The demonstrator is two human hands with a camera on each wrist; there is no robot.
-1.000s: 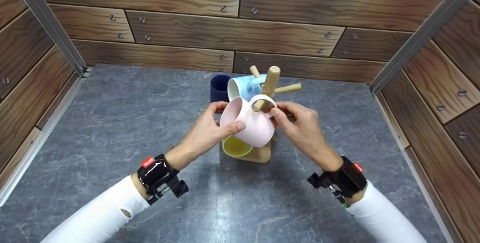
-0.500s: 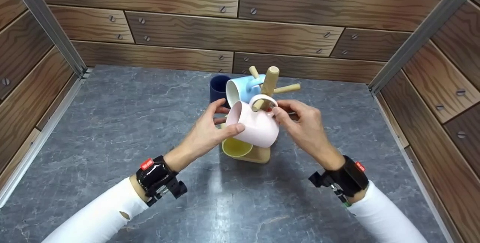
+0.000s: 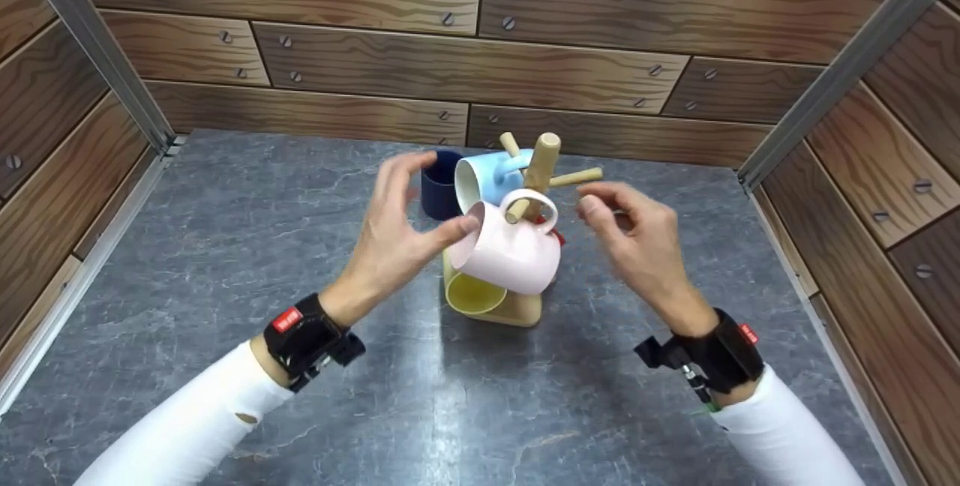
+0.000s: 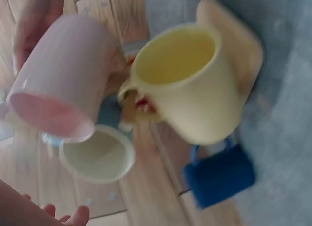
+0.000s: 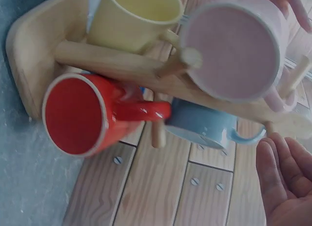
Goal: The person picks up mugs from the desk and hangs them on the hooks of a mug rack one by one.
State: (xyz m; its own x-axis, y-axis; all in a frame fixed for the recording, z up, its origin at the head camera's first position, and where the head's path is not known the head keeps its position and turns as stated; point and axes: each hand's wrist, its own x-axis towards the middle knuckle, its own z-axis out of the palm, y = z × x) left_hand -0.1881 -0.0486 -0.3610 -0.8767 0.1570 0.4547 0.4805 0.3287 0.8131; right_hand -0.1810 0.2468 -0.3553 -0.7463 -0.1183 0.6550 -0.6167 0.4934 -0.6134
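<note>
A pink mug hangs tilted by its handle from a front peg of a wooden mug tree. My left hand is spread on the mug's left, the thumb tip right at the rim and the other fingers away from it. Off to the right, my right hand holds nothing, its fingers loosely bent. Behind the pink mug, a light blue mug hangs on another peg. Lower on the tree are a yellow mug and a red mug, the red one mostly hidden in the head view.
A dark blue mug stands on the grey marbled tabletop, behind and left of the tree. One bare peg sticks out to the right. Wood-patterned walls enclose the back and sides.
Both hands have let go of the pink mug and moved apart, the left to the left, the right to the right. The mug stays hanging on its peg, slightly shifted rightward.
</note>
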